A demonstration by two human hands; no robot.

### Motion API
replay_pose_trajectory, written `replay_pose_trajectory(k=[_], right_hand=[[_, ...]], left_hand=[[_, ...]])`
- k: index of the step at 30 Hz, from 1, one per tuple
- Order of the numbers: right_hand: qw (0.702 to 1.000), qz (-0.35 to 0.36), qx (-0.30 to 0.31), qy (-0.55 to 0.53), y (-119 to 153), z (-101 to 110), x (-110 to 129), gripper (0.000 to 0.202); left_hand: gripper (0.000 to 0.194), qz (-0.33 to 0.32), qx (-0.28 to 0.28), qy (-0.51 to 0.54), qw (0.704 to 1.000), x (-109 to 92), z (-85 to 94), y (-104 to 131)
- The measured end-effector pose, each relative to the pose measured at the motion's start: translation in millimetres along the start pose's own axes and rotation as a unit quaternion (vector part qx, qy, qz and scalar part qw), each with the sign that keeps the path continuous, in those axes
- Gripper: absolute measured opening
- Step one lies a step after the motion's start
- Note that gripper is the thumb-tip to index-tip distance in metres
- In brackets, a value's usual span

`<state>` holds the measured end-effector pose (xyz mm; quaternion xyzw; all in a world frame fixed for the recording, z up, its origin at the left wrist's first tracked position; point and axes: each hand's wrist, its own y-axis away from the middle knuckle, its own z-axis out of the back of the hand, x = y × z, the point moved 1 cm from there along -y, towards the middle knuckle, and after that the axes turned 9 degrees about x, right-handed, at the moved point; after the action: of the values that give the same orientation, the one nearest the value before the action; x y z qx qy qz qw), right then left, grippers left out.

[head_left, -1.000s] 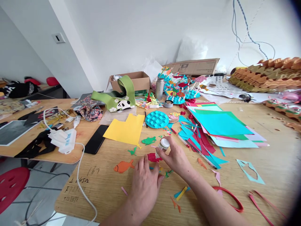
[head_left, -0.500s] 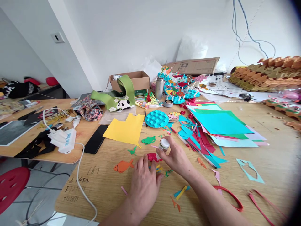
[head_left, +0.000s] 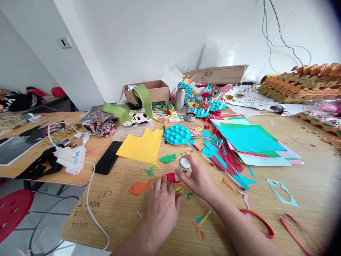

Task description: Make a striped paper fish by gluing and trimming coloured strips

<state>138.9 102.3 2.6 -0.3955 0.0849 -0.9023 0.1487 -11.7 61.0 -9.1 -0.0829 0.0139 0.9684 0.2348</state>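
My right hand (head_left: 195,176) is closed round a small bottle with a white cap (head_left: 184,164), tipped over a red paper piece (head_left: 172,177). The bottle's lower end meets the red piece's right part. My left hand (head_left: 163,202) lies on the table with fingertips at the red piece's left end, fingers spread. An orange paper fish (head_left: 139,188) lies left of my left hand, and a green paper fish (head_left: 167,158) lies beyond the red piece.
On the wooden table (head_left: 119,220) are yellow paper (head_left: 141,147), a blue woven disc (head_left: 177,134), a phone (head_left: 108,158), stacked coloured paper (head_left: 255,138), paper scraps, and red-handled scissors (head_left: 262,220) at the right. A white cable (head_left: 92,209) crosses the left edge.
The bottle in my right hand has shifted slightly left over the red piece. My left hand has moved a little left and down, uncovering more of it.
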Motion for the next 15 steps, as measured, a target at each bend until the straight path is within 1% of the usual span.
replay_pose_trajectory(k=[3,9,15], right_hand=[[1.000,-0.010,-0.004,0.002,0.3,-0.5,-1.2,0.018],[1.000,0.008,0.016,-0.006,1.8,-1.9,0.7,0.019],[1.000,0.000,0.000,0.004,-0.9,0.9,0.0,0.018]], left_hand=[[0.033,-0.001,0.007,0.003,1.000,0.3,0.0,0.0],[0.034,0.003,0.016,0.003,1.000,0.0,0.4,-0.2],[0.029,0.002,0.006,0.002,1.000,-0.3,0.1,-0.2]])
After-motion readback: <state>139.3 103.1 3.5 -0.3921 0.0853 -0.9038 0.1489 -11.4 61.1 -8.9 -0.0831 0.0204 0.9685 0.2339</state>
